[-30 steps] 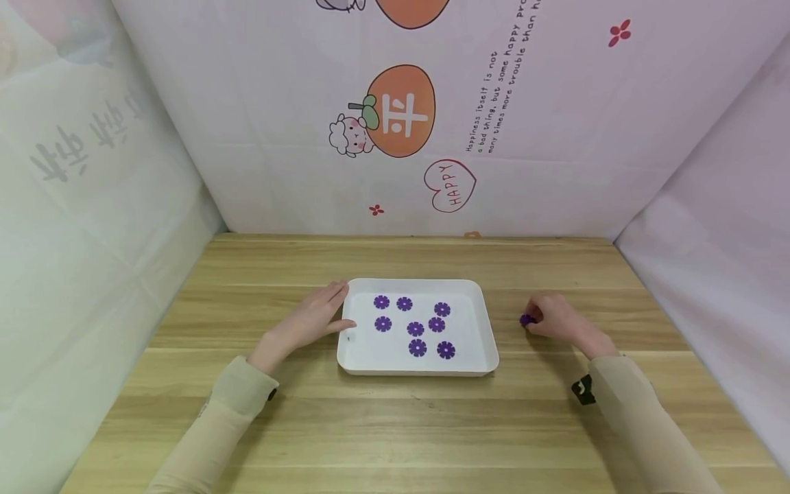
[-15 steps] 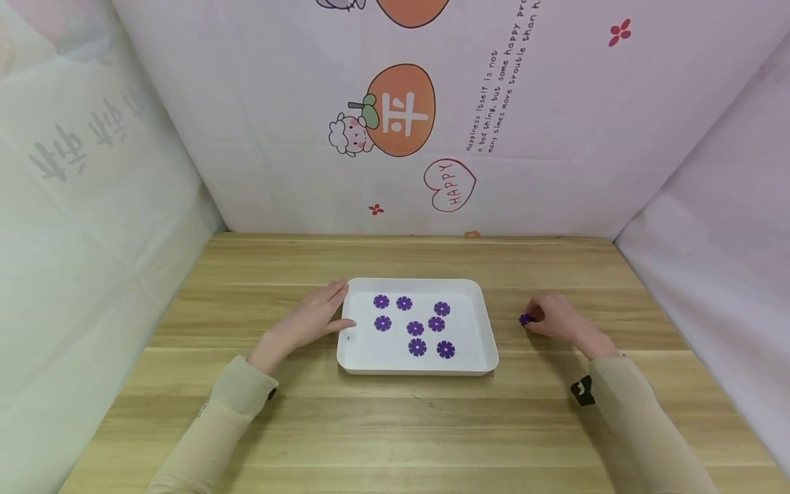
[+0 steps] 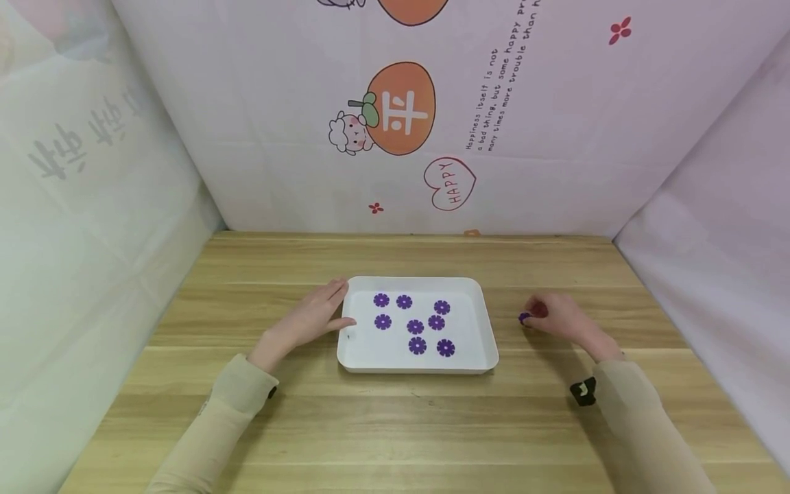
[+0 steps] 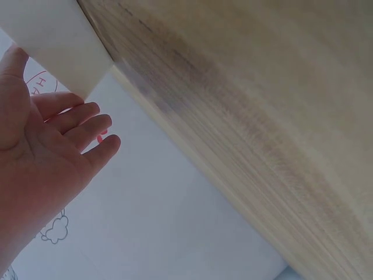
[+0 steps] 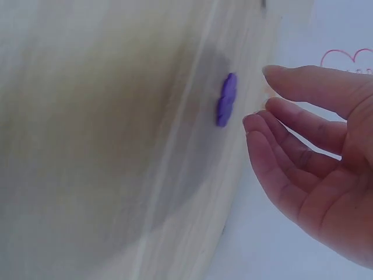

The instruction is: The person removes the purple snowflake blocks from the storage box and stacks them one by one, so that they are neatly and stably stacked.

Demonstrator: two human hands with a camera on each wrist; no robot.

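From the head, a white tray (image 3: 382,356) stands on the wooden table (image 3: 413,432), with eight purple discs (image 3: 411,328) lying flat in it. The left hand (image 3: 308,317) is at the tray's left side, fingers straight against the wall and thumb over the rim. Well apart from the tray's right side, the right hand (image 3: 561,317) curves over a single purple disc (image 3: 523,318), partly hidden at the fingertips. Compared with a second ago, the thumb and forefinger seem slightly wider apart; the left hand, the tray and its discs look the same.

From the left wrist, the fingers lie extended by the tray's corner, touching its outside without curling round it.

From the right wrist, the single disc shows its notched edge, on or just above the table beyond the tray; the view cannot settle which. Thumb and fingers are loosely bent with a clear gap, gripping nothing. The disc is probably light, stiff plastic, smooth enough to slip but hardly fragile; opposite points on its notched rim should give thumb and forefinger the best hold.
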